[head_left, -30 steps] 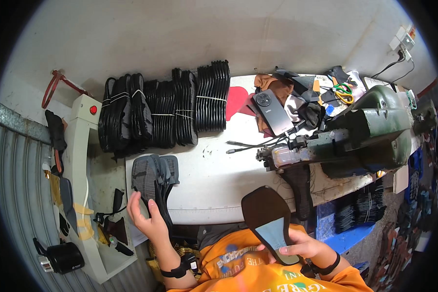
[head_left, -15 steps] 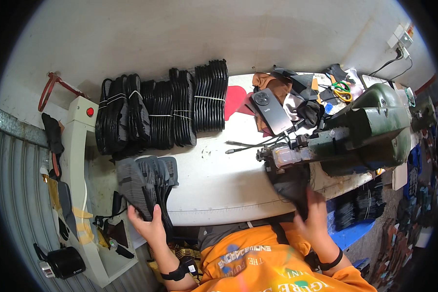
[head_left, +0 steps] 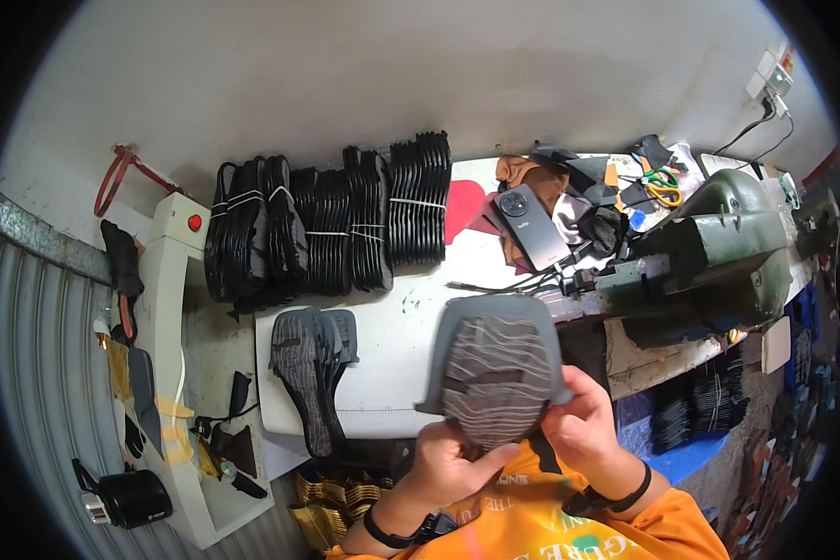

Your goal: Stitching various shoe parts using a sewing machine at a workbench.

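A grey shoe upper (head_left: 497,373) with a wavy-striped middle and a plain grey border is held up over the table's front edge. My left hand (head_left: 453,467) pinches its lower end, the thumb lying across it. My right hand (head_left: 579,420) grips its lower right edge between thumb and fingers. Just beyond and to the right stands a green sewing machine (head_left: 700,243); the raised upper partly hides its working end. To the left, a small pile of similar grey uppers (head_left: 310,364) lies on the white table (head_left: 392,345), away from both hands.
Bundles of black pieces tied with white string (head_left: 327,224) line the back of the table. A smartphone (head_left: 529,229), fabric scraps (head_left: 593,173) and scissors (head_left: 661,187) lie back right. A pale box frame with a red button (head_left: 194,223) stands left. Black pieces (head_left: 700,397) sit on a blue surface at right.
My left hand has left the grey pile and moved right. My right hand has drawn the piece from the sewing machine toward the middle. Both hands now hold the upper, its patterned face showing.
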{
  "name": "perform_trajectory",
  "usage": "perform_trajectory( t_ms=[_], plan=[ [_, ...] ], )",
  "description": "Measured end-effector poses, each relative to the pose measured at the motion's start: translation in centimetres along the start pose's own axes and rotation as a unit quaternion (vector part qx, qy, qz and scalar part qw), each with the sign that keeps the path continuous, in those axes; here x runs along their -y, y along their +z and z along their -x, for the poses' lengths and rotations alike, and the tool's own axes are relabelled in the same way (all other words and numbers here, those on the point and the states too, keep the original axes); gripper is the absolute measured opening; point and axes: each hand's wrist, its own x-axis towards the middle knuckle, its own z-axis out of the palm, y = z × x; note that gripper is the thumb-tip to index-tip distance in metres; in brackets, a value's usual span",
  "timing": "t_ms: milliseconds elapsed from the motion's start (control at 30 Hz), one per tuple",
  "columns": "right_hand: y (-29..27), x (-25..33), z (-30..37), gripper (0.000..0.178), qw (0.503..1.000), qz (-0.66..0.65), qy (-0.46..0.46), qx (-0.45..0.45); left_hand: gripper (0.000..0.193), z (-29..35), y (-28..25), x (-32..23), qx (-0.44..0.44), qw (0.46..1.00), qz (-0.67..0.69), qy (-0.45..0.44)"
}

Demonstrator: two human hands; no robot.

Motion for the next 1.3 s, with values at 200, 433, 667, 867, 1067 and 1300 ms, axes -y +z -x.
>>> perform_trajectory(
  t_ms=[200, 433, 667, 867, 1067, 1300],
  plan=[
    [1.0, -0.3, 1.1, 0.029, 0.998, 0.041, -0.005, -0.051, 0.041, 0.0, 1.6, 0.4, -0.002, 0.962, 0.271, -0.047],
    [-0.1, -0.7, 1.0, 0.017, 0.99, 0.093, -0.05, -0.093, 0.046, -0.1, 2.2, 2.0, -0.046, 0.94, 0.32, -0.105],
    [0.8, -0.1, 1.1, 0.016, 0.927, 0.302, -0.159, -0.152, 0.042, 0.0, 3.1, 1.4, -0.11, 0.96, 0.249, -0.072],
    [1.6, 0.0, -0.3, 0.039, 0.616, 0.669, -0.416, -0.008, 0.039, 0.0, 3.6, 0.8, -0.103, 0.982, 0.151, -0.043],
    [0.9, 1.0, -0.3, 0.029, 0.804, 0.499, -0.312, 0.086, 0.048, -0.4, 2.7, 0.7, -0.092, 0.939, 0.315, -0.107],
    [0.1, -0.3, 1.2, 0.033, 0.991, 0.09, 0.099, -0.03, 0.048, 0.1, 2.7, 1.6, 0.016, 0.946, 0.294, -0.135]
  ],
)
